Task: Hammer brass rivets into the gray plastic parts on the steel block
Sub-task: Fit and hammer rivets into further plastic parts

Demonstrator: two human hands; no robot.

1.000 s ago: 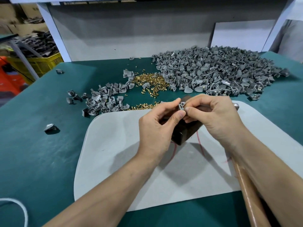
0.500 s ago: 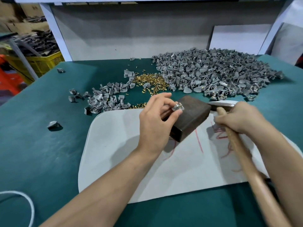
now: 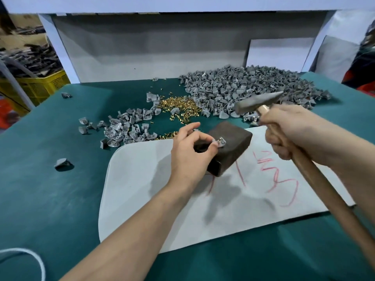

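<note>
A dark steel block lies on a pale mat at the table's middle. My left hand pinches a small gray plastic part with a brass rivet in it and holds it on the block's top. My right hand grips the wooden handle of a hammer, whose steel head is raised above and to the right of the block. A heap of brass rivets lies behind the block.
A big pile of gray parts fills the back right of the green table. A smaller pile lies left of the mat, with stray parts nearby. A white cord curls at the bottom left. Red scribbles mark the mat.
My right hand let go of the part, took the hammer from the mat and lifted it above the block. My left hand has kept the part on the block.
</note>
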